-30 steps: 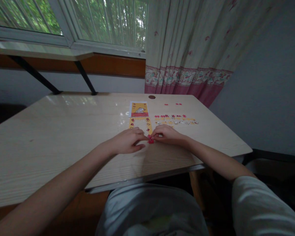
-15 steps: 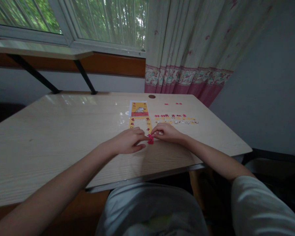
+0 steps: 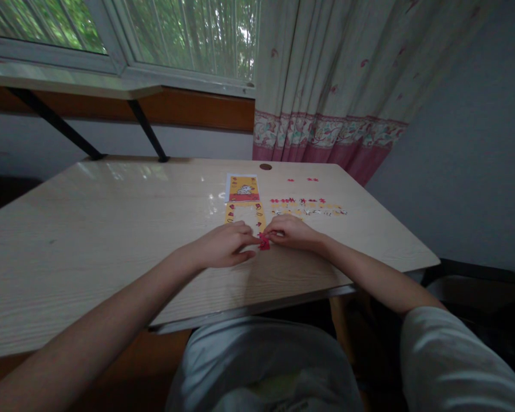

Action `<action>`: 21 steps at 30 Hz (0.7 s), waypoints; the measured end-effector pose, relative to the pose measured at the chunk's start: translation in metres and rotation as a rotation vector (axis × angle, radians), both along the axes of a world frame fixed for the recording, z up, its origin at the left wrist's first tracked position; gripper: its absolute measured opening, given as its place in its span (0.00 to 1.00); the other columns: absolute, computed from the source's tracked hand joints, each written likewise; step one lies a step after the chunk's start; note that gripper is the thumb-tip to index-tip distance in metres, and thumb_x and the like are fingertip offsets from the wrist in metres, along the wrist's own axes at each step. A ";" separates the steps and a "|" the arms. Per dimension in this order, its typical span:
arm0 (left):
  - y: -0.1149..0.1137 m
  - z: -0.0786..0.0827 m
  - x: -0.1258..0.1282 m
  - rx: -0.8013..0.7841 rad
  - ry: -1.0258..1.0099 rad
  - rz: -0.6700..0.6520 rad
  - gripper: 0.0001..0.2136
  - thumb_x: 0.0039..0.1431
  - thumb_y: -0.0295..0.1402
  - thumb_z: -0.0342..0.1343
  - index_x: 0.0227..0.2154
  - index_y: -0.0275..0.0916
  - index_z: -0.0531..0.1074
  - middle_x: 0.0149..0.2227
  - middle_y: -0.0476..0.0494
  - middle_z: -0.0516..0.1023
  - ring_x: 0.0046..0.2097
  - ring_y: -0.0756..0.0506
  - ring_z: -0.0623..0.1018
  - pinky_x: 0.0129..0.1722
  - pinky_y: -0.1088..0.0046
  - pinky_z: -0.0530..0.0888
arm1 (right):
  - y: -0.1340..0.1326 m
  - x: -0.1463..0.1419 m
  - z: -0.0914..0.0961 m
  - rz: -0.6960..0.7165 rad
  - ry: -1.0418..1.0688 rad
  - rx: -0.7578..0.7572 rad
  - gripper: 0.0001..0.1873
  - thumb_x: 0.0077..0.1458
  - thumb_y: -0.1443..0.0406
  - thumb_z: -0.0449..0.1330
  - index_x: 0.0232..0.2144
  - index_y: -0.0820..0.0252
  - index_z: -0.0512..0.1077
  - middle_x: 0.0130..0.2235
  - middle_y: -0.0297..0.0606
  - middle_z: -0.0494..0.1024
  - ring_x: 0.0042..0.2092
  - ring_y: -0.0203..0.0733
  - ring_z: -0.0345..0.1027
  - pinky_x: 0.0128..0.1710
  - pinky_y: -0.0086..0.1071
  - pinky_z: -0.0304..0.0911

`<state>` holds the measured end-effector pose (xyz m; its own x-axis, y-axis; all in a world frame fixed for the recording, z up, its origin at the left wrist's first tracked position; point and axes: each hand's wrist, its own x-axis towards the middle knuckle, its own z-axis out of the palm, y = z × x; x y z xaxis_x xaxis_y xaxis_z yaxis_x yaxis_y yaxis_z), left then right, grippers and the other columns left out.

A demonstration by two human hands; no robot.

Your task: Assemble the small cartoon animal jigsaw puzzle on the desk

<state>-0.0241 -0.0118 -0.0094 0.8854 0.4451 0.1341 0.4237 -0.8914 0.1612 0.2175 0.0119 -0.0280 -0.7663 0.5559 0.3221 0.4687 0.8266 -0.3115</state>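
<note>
Red jigsaw puzzle pieces (image 3: 264,245) lie at the lower right corner of a partly joined yellow puzzle border (image 3: 261,213). My left hand (image 3: 228,245) comes in from the left, its index fingertip on these red pieces and its thumb held apart below. From the right, my right hand (image 3: 292,231) has thumb and fingers pinched at the upper edge of the same pieces. The piece between those fingers is mostly hidden. Above the border lies a printed picture (image 3: 243,189) of a white cartoon animal on yellow and red. My left hand covers part of the border's left side.
Rows of loose puzzle pieces lie right of the border: red ones (image 3: 283,201) behind, yellow and white ones (image 3: 326,212) nearer. A few red pieces (image 3: 312,179) sit farther back on the wooden table (image 3: 111,229). A curtain (image 3: 326,86) hangs behind.
Both hands stay at the red pieces in nearly the same pose. The red pieces look very slightly shifted under the fingers; the view has tilted a little.
</note>
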 end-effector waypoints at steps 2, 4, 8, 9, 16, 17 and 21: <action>0.000 0.000 0.000 0.013 0.004 -0.003 0.15 0.62 0.34 0.52 0.48 0.38 0.74 0.36 0.41 0.75 0.40 0.43 0.74 0.43 0.68 0.70 | 0.000 0.000 0.000 0.016 -0.008 0.040 0.07 0.57 0.69 0.58 0.34 0.59 0.78 0.33 0.38 0.79 0.35 0.36 0.70 0.38 0.30 0.60; 0.000 0.001 0.000 0.022 0.007 -0.006 0.15 0.62 0.34 0.52 0.49 0.37 0.74 0.35 0.41 0.75 0.40 0.43 0.74 0.42 0.67 0.70 | 0.000 0.001 -0.001 0.013 -0.010 0.074 0.07 0.57 0.68 0.58 0.34 0.59 0.78 0.32 0.38 0.79 0.35 0.37 0.70 0.39 0.30 0.60; -0.001 0.003 0.000 0.021 0.016 -0.001 0.15 0.62 0.34 0.52 0.49 0.37 0.74 0.37 0.40 0.75 0.41 0.43 0.74 0.43 0.67 0.71 | 0.000 0.001 -0.002 -0.014 -0.005 0.107 0.07 0.57 0.68 0.58 0.36 0.59 0.77 0.33 0.38 0.79 0.36 0.37 0.70 0.39 0.30 0.59; -0.001 0.003 0.000 0.018 0.018 0.001 0.15 0.62 0.34 0.53 0.49 0.37 0.74 0.37 0.39 0.75 0.41 0.42 0.75 0.43 0.67 0.71 | 0.000 0.001 -0.002 -0.016 -0.004 0.109 0.07 0.57 0.68 0.58 0.36 0.59 0.77 0.33 0.38 0.79 0.36 0.36 0.70 0.39 0.30 0.59; -0.001 0.001 0.001 0.011 -0.001 0.003 0.15 0.61 0.34 0.53 0.49 0.37 0.74 0.38 0.39 0.76 0.42 0.42 0.75 0.45 0.65 0.72 | -0.001 0.002 -0.002 0.060 -0.046 0.170 0.09 0.59 0.68 0.56 0.34 0.61 0.77 0.30 0.38 0.78 0.34 0.36 0.68 0.38 0.30 0.58; -0.001 0.001 0.001 0.008 -0.001 0.004 0.15 0.61 0.34 0.53 0.49 0.37 0.74 0.38 0.39 0.76 0.42 0.42 0.75 0.45 0.65 0.72 | -0.002 0.003 -0.002 0.072 -0.059 0.189 0.09 0.59 0.68 0.56 0.34 0.61 0.77 0.30 0.39 0.78 0.33 0.36 0.68 0.38 0.31 0.58; -0.002 0.001 0.001 0.002 0.026 0.019 0.15 0.61 0.33 0.52 0.49 0.36 0.74 0.38 0.38 0.76 0.42 0.41 0.75 0.45 0.64 0.72 | -0.004 0.003 0.003 0.086 -0.123 0.259 0.11 0.60 0.67 0.54 0.35 0.63 0.77 0.31 0.40 0.78 0.34 0.38 0.67 0.37 0.32 0.58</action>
